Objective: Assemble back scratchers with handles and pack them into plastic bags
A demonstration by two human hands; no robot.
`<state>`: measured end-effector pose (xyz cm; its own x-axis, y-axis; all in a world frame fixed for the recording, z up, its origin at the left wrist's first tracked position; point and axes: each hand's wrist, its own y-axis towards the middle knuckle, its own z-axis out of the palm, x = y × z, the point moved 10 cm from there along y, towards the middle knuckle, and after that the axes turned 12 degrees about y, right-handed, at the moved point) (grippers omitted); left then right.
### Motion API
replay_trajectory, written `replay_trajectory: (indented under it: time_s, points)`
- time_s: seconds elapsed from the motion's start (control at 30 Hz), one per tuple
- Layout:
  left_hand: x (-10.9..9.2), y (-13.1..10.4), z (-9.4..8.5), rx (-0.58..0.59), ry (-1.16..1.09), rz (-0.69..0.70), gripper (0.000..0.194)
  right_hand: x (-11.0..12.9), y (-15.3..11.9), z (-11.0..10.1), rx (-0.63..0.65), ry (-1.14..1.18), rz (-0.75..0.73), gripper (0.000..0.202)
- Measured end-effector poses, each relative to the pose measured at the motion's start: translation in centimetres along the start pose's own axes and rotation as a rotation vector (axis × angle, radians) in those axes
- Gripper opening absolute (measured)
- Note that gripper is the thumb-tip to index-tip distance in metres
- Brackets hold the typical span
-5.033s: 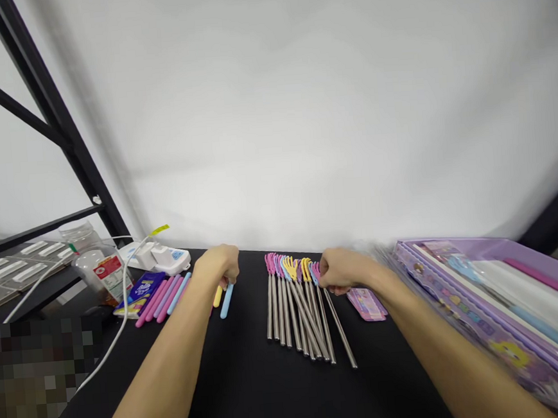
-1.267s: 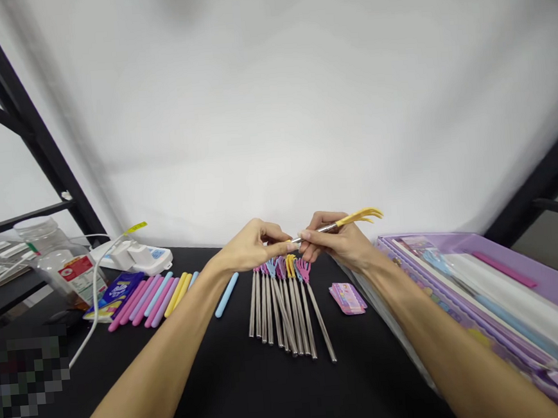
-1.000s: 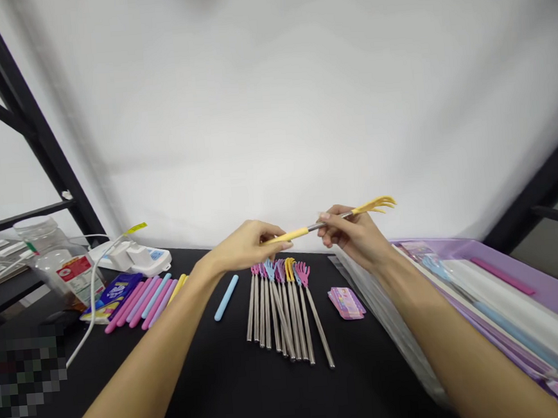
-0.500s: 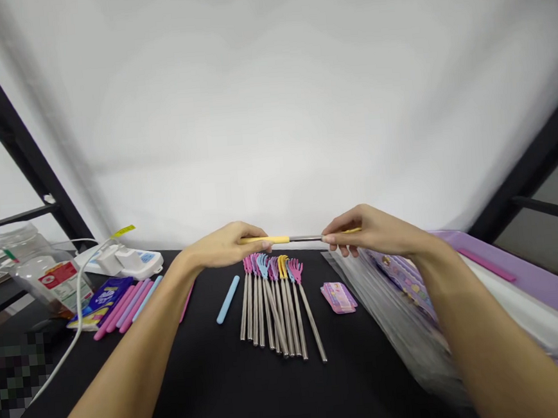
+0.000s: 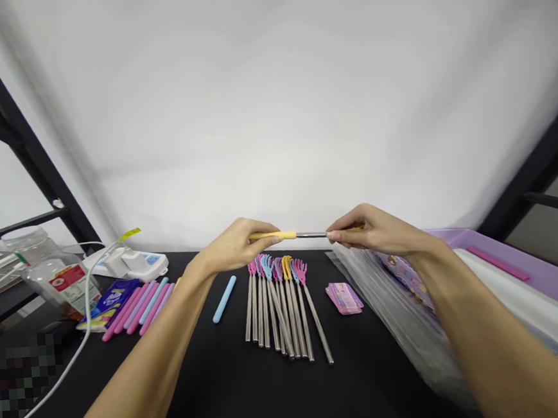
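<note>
Just below the clock's centre, raised over the black bench point(image 5: 215, 384), a slim metal rod point(image 5: 311, 235) with a yellow grip point(image 5: 288, 234) is held level. It looks light and stiff, the bare metal probably slick, so the grip seems the surer hold. At its nine o'clock end, the left hand point(image 5: 240, 243) pinches the grip between thumb and fingers; at three o'clock, the right hand point(image 5: 380, 228) pinches the metal — its curled fingers hide most of the far end. Both forearms point(image 5: 140, 355) slant up from eight and four o'clock, wrists slightly bent. Toward six o'clock lie more rods point(image 5: 283, 324) with hand-shaped tops.
</note>
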<state>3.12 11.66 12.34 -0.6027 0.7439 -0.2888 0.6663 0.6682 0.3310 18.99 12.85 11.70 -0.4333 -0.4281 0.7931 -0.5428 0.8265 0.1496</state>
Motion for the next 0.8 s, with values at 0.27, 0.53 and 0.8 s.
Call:
replay_trajectory:
  time_s: [0.27, 0.53, 0.8]
  points:
    - [-1.2, 1.1, 0.8, -0.030, -0.013, 0.059, 0.033, -1.8, -0.3, 0.1, 0.042, 0.214, 0.124, 0.036]
    - [-2.0, 2.0, 2.8, -0.059, -0.059, 0.071, 0.037, -3.0, -0.9, 0.0, 0.112, 0.296, 0.206, 0.032]
    - [-4.2, 1.9, 2.6, -0.063, 0.016, 0.105, 0.039, -1.5, -2.5, -0.5, 0.149, 0.266, 0.198, 0.030]
